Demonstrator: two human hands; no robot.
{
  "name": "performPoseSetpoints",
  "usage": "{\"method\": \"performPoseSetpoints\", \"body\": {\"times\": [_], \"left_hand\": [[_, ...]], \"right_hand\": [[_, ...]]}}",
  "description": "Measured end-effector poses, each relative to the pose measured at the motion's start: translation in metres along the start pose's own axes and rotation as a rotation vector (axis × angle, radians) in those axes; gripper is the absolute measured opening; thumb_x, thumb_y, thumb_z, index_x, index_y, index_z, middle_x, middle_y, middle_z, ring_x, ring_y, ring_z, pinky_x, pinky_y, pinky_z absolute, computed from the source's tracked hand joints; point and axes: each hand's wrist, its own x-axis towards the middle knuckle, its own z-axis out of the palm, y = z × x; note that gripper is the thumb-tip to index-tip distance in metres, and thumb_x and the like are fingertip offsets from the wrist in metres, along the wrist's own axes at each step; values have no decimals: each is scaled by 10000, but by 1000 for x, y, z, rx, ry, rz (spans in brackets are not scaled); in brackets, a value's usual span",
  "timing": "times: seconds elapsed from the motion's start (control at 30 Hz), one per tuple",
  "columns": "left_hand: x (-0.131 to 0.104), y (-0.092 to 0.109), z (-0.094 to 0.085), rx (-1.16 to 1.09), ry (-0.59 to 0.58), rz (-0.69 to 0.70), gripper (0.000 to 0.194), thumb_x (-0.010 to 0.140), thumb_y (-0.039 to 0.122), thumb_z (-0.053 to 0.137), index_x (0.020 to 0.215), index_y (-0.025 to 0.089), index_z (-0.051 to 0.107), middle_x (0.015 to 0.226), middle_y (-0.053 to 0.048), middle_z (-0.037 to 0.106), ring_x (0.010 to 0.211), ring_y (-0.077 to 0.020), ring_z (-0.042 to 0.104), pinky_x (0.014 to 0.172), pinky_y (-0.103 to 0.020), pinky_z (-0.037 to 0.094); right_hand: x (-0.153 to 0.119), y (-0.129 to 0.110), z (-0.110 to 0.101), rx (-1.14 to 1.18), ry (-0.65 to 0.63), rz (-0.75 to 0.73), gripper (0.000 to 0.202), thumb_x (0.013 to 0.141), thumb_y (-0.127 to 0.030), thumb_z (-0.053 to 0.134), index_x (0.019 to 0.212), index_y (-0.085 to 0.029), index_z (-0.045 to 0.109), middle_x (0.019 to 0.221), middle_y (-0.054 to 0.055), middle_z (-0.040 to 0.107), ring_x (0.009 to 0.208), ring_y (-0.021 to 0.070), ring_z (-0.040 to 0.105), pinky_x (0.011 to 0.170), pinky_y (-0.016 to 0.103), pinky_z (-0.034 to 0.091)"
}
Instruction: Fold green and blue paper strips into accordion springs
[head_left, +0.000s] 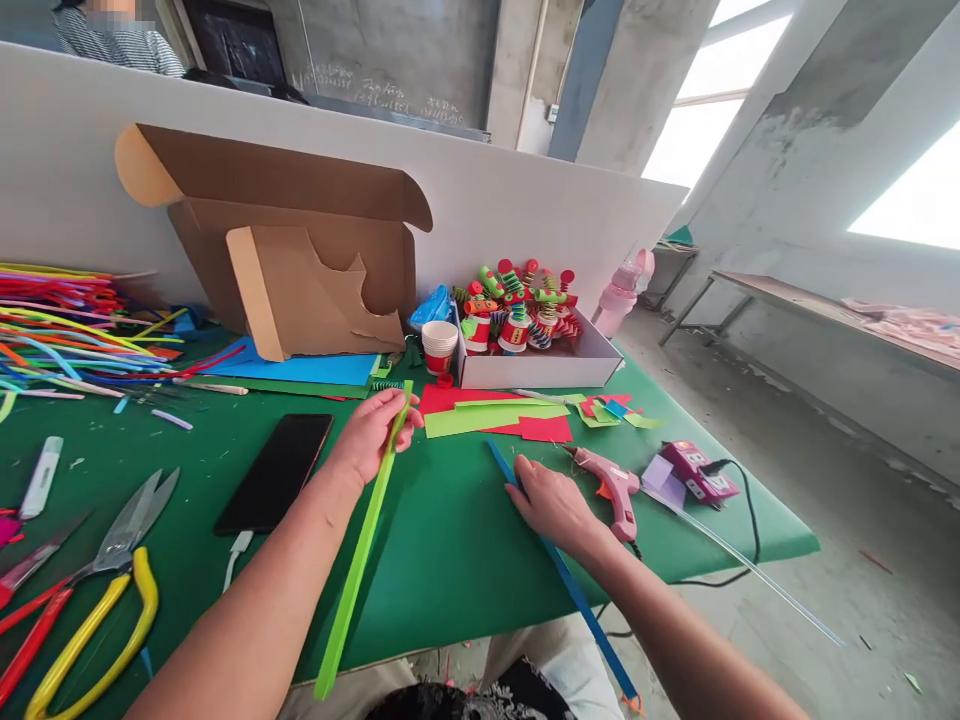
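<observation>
At the near left of the green tabletop lie yellow-handled scissors; right of them a black phone rests flat; the left hand pinches the far end of a long green strip that slants toward the near edge; the right hand, fingers loosely spread, presses on a blue strip; just right lies a pink glue gun; far behind stands a white box of toys.

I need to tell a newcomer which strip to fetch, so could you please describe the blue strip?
On the green table, find the right hand beside the pink glue gun. The blue strip runs under it past the near edge, thinner and darker than the green strip.
</observation>
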Motion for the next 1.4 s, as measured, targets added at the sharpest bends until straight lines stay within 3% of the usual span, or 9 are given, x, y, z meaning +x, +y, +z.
{"method": "performPoseSetpoints", "body": {"times": [0.13, 0.3, 0.47, 0.7, 0.87, 1.07, 1.2, 1.3, 1.4], "left_hand": [[6, 5, -14, -12, 146, 117, 148, 730, 267, 636, 791, 143, 584, 550, -22, 615, 383, -86, 436, 378, -199, 302], [12, -1, -20, 4, 217, 129, 166, 705, 287, 646, 771, 154, 572, 524, -7, 595, 377, -88, 430, 377, -198, 299], [11, -6, -14, 25, 191, 105, 213, 699, 330, 657, 781, 155, 566, 527, -3, 590, 373, -82, 417, 376, -195, 289], [11, -8, -14, 40, 167, 80, 257, 688, 370, 672, 784, 156, 565, 543, -1, 589, 384, -78, 418, 383, -195, 287], [10, -8, -11, 51, 152, 66, 255, 692, 364, 671, 794, 152, 573, 547, 0, 590, 386, -79, 416, 389, -199, 288], [8, -12, -9, 64, 132, 52, 284, 681, 380, 690, 802, 151, 572, 556, -4, 599, 400, -83, 427, 393, -198, 289], [8, -14, -9, 69, 126, 42, 310, 665, 396, 701, 803, 150, 573, 555, -1, 598, 397, -79, 421, 389, -197, 288], [8, -14, -10, 70, 113, 39, 319, 659, 396, 702, 813, 146, 577, 557, -5, 604, 402, -81, 429, 388, -196, 290], [8, -13, -10, 70, 107, 38, 315, 657, 391, 700, 812, 147, 577, 549, 0, 599, 397, -79, 426, 387, -193, 286]], "right_hand": [[23, 22, -17, 87, 48, -120, 289, 940, -423, 453, 886, -201, 630, 848, 46, 699, 736, 191, 638, 588, 261, 346], [94, 86, -49, -189, 147, 128, 318, 948, -194, 357, 1056, -141, 651, 1063, 127, 694, 956, 214, 641, 721, 263, 423], [134, 112, -43, -252, 78, 133, 318, 859, -101, 440, 1068, -164, 672, 1122, 134, 676, 992, 232, 647, 748, 284, 478], [116, 114, -49, -129, 137, -30, 256, 842, -149, 501, 1017, -181, 685, 1077, 120, 691, 1054, 248, 612, 866, 351, 477], [94, 112, -61, 816, 202, -170, 331, 830, -455, 586, 986, -175, 670, 899, 54, 710, 878, 200, 639, 844, 345, 499], [81, 98, -80, 1548, 195, -152, 297, 749, -421, 712, 908, -189, 617, 747, 1, 623, 707, 126, 624, 735, 278, 531], [75, 96, -91, 1601, 143, -123, 255, 829, -424, 621, 1007, -254, 555, 780, -36, 609, 438, 41, 404, 384, 150, 309], [74, 101, -91, 1476, 157, -132, 302, 878, -488, 511, 1102, -285, 525, 747, -54, 584, 379, 35, 185, 354, 162, 149], [80, 116, -82, 1248, 144, -163, 347, 859, -495, 512, 1099, -247, 549, 725, -49, 565, 402, 43, 208, 384, 179, 190]]}}
